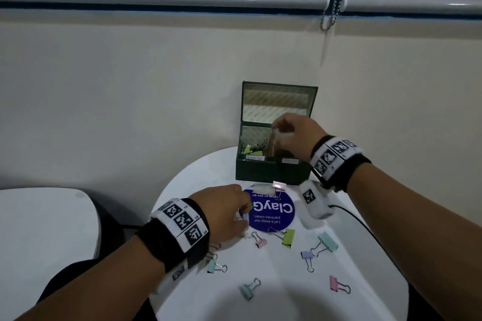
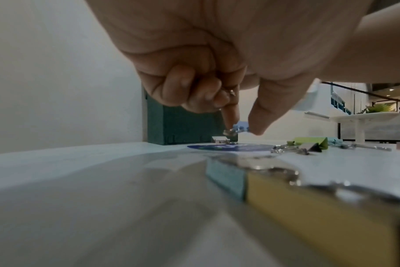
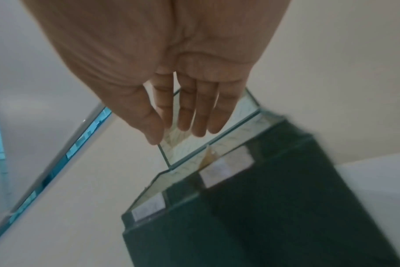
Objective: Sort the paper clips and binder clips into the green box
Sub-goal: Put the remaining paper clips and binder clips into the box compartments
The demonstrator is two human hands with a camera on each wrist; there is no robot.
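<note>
The green box (image 1: 273, 171) stands open at the back of the white round table (image 1: 287, 305), its lid upright. Binder clips (image 1: 252, 149) lie in its left compartment. My right hand (image 1: 277, 135) hovers over the box (image 3: 251, 216); in the right wrist view this hand (image 3: 178, 133) has straight fingers and holds nothing. My left hand (image 1: 243, 212) is low on the table and pinches a small blue binder clip (image 2: 241, 126) between forefinger and thumb. Its other fingers (image 2: 189, 90) are curled, with a bit of metal showing among them.
Loose binder clips are scattered on the table: pink (image 1: 278, 186), green (image 1: 288, 237), mint (image 1: 328, 241), lavender (image 1: 307, 255), pink (image 1: 333, 283), mint (image 1: 247, 291), teal (image 1: 212, 266). A round purple sticker (image 1: 276, 212) lies before the box. Another white surface (image 1: 39, 229) is at left.
</note>
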